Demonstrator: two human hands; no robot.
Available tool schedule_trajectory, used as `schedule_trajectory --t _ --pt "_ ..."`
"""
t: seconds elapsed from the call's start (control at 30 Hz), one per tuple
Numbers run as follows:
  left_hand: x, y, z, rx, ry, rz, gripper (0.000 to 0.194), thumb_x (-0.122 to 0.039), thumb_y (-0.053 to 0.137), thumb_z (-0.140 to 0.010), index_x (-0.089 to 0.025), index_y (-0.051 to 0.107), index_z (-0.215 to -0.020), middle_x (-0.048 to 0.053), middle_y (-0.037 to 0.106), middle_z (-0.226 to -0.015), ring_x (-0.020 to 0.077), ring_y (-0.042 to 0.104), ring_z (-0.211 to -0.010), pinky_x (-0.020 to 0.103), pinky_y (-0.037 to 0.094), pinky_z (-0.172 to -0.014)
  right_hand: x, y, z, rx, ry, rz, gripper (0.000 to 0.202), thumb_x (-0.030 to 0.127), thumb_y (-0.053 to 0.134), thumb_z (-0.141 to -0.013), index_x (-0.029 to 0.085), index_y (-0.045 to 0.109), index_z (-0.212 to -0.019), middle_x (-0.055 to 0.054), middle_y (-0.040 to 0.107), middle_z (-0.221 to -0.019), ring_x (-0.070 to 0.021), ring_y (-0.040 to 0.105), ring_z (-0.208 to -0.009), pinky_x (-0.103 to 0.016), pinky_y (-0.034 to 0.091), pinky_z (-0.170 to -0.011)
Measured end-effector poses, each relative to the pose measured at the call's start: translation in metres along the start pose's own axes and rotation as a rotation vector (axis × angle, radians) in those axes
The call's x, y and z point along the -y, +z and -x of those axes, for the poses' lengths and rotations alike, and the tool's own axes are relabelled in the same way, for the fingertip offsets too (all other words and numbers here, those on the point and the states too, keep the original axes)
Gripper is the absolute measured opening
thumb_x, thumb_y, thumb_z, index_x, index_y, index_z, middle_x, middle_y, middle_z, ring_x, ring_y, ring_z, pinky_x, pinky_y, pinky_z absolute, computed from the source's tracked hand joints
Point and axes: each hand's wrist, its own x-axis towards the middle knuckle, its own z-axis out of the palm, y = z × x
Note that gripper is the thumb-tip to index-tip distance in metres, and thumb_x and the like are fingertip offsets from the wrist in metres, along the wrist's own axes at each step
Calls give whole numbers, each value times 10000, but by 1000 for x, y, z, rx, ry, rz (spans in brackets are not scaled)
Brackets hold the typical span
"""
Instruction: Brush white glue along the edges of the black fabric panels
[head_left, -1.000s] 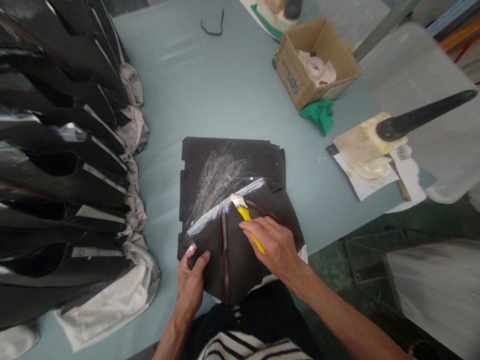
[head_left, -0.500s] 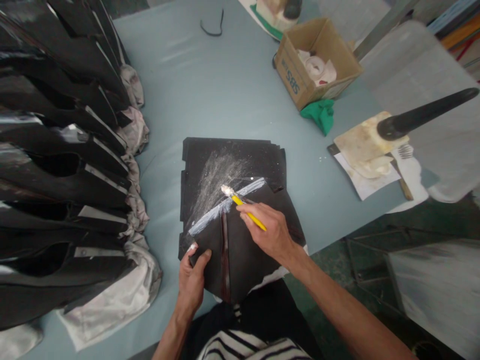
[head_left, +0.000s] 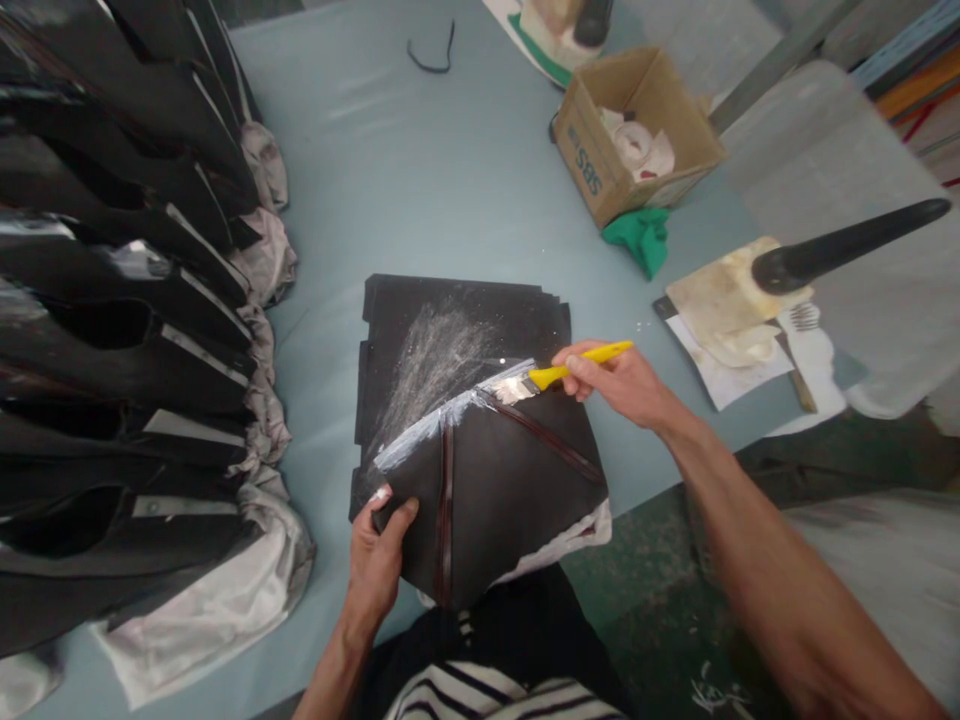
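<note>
Black leather panel (head_left: pixel 495 490) lies at the near edge of the desk (head_left: pixel 420 180), on top of a black backing board (head_left: pixel 450 320) streaked with white smears. Panel's upper edge carries a white glue strip (head_left: pixel 442 420). Yellow-handled brush (head_left: pixel 559 371): bristles touching the right end of that strip. Right hand (head_left: pixel 622 383) fingers clenched around the brush handle. Left hand (head_left: pixel 379 560) fingers pressed flat on the panel's lower left corner, thumb on top, pinning it. Left of the board: overlapping stack of black pieces (head_left: pixel 112 330). Far right: open cardboard box (head_left: pixel 637 130), green cloth (head_left: pixel 637 235) just beside it.
</note>
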Motion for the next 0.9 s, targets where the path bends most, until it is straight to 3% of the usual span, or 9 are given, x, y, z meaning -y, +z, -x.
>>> schedule_trajectory --t 0.13,0.33,0.5,0.6,0.73,0.9 --pt "-6 1 5 32 -7 -26 652 -450 952 -519 -171 667 -1035 29 796 -828 221 730 -662 325 602 -656 19 -10 -40 190 55 12 611 744 828 -810 144 772 -914 -22 662 -632 -122 586 -558 -202 502 -503" --pt "-8 4 6 8 -9 -20 691 -474 971 -482 -160 672 -1020 21 789 -825 214 719 -672 318 597 -663 33 12 -86 399 32 -23 497 627 853 -854 150 771 -969 -21 697 -697 -116 599 -583 -197 514 -512" --pt "-5 4 3 -16 -32 6 674 -442 974 -484 -171 672 -1022 27 788 -839 223 721 -682 322 590 -652 21 -4 -78 261 28 -94 611 743 826 -822 171 766 -1028 -20 707 -735 -125 618 -595 -224 570 -543" --pt "-5 4 0 -3 -38 12 681 -452 969 -493 -165 670 -1033 28 782 -826 223 722 -670 318 589 -643 16 -15 -69 255 58 -85 610 742 832 -817 162 766 -994 -13 688 -695 -118 601 -569 -212 554 -517" --pt "-4 4 -3 -6 -42 2 695 -453 967 -489 -170 656 -1043 25 783 -829 220 724 -662 315 589 -639 8 -5 -68 293 74 -77 599 718 840 -820 141 772 -962 -22 687 -682 -113 589 -550 -201 526 -490" --pt "-3 4 -6 -15 -47 10 709 -454 959 -501 -187 641 -1076 -2 770 -815 202 720 -653 303 591 -650 -2 -2 -62 195 45 -127 652 770 797 -827 165 743 -1064 -13 710 -757 -112 607 -596 -212 572 -561"
